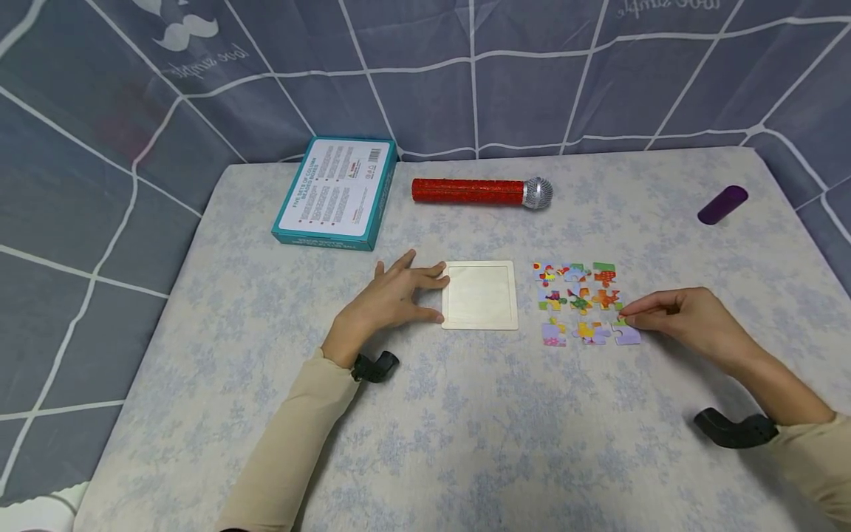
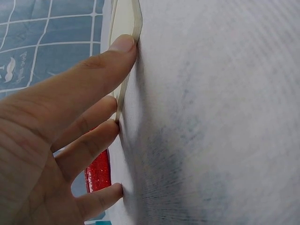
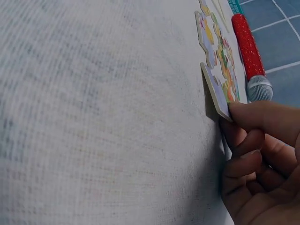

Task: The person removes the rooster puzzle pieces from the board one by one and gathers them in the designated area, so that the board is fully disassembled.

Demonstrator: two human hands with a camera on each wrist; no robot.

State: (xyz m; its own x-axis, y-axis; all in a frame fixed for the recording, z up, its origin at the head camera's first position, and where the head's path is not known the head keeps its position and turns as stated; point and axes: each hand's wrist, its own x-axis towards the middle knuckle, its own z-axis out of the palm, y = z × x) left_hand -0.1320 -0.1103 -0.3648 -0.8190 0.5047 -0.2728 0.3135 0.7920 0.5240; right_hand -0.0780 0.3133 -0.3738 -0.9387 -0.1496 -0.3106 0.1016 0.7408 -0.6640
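Observation:
My left hand (image 1: 392, 295) rests at the left side of a square wooden puzzle tray (image 1: 479, 297). In the left wrist view, the thumb (image 2: 123, 43) and two fingertips touch the tray's edge, with the fingers spread and fairly straight. My right hand (image 1: 698, 324) pinches the lower-right jigsaw piece (image 1: 627, 336), pale purple with some green, between thumb and forefinger. The right wrist view has that piece (image 3: 214, 91) tilted, its near edge lifted off the cloth. Several other colourful jigsaw pieces (image 1: 579, 301) lie in loose rows just right of the tray, slightly apart.
Behind the tray lies a red glittery microphone (image 1: 468, 191) with a silver head. A teal box (image 1: 329, 193) sits at the back left, and a purple cylinder (image 1: 722, 205) at the back right. Grey-blue checked cloth (image 1: 425, 96) hangs behind the table.

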